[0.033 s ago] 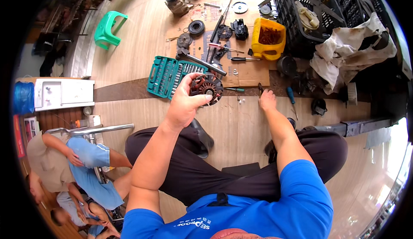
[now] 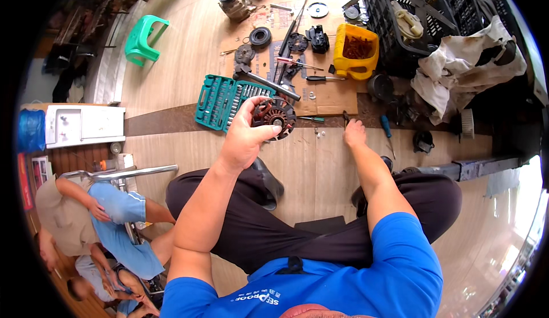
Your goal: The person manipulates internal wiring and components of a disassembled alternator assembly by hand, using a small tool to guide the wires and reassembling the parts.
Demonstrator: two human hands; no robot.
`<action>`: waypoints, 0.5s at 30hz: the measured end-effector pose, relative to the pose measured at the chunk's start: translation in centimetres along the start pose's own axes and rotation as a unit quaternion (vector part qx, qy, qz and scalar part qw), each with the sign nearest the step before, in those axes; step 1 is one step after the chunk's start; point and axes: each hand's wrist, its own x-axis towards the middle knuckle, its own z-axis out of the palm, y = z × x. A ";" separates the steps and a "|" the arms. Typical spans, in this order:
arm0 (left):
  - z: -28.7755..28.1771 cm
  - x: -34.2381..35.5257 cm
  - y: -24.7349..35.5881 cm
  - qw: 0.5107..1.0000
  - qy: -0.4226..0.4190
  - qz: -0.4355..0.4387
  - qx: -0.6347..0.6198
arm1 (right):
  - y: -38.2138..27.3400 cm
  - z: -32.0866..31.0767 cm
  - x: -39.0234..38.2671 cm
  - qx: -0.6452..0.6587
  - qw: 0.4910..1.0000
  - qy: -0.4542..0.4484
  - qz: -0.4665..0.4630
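Observation:
My left hand [image 2: 247, 135] grips a round dark part with copper windings [image 2: 281, 114], its thumb over the metal centre. Just beyond it, an open teal socket set [image 2: 213, 102] rests on the floor. My right hand [image 2: 355, 131] is down at the floor to the right, fingers curled on a small dark tool [image 2: 346, 117] that looks like pliers, partly hidden by the fingers. A green-handled screwdriver [image 2: 313, 119] and small bits lie between my hands; a blue-handled screwdriver [image 2: 386, 126] lies right of my right hand.
Cardboard [image 2: 336, 103] bears screwdrivers, bars and motor parts. Around it stand a cut yellow jug [image 2: 369, 60], black crates [image 2: 400, 49] and grimy cloth [image 2: 440, 95]. A green stool [image 2: 136, 40] stands upper left. Two other people [image 2: 114, 226] sit lower left, near a metal tube frame [image 2: 137, 171].

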 end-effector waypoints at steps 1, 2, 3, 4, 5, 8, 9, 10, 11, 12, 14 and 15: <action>0.0 0.0 0.1 1.000 -0.003 -0.004 -0.008 | 0.3 0.4 0.0 0.005 1.000 0.005 0.005; -0.1 -0.2 0.2 1.000 -0.003 -0.005 -0.017 | -0.1 0.2 -0.2 0.049 0.999 -0.001 0.024; -0.2 -0.5 0.3 1.000 -0.003 0.002 -0.028 | -0.5 0.1 -0.5 0.093 0.995 -0.006 0.043; -0.1 -0.7 0.5 0.999 -0.005 0.001 -0.035 | -0.8 -0.1 -0.8 0.137 0.988 -0.011 0.063; 0.5 -0.3 0.9 0.999 -0.019 0.003 -0.045 | -0.3 -0.9 0.0 0.192 0.977 -0.015 0.097; 0.5 -1.2 1.9 0.998 -0.029 0.023 -0.059 | -2.9 -6.3 0.0 0.545 0.804 -0.219 0.089; 0.6 -1.3 2.2 0.997 -0.038 0.027 -0.066 | -3.5 -8.1 -0.2 0.653 0.711 -0.259 0.037; 0.7 -1.4 2.5 0.996 -0.049 0.031 -0.072 | -4.0 -10.0 -0.5 0.743 0.601 -0.294 -0.018; 0.2 -1.6 2.6 0.996 -0.041 0.044 -0.060 | -5.5 -12.8 -1.7 0.772 0.544 -0.323 -0.068; -0.1 -2.1 2.8 0.996 -0.036 0.036 -0.070 | -7.1 -16.1 -3.4 0.794 0.483 -0.351 -0.117; 0.4 -2.4 3.5 0.995 -0.043 0.018 -0.087 | -8.5 -21.3 -5.5 0.805 0.450 -0.352 -0.162; 0.7 -2.5 3.7 0.995 -0.047 0.021 -0.082 | -8.9 -23.3 -6.4 0.803 0.439 -0.351 -0.197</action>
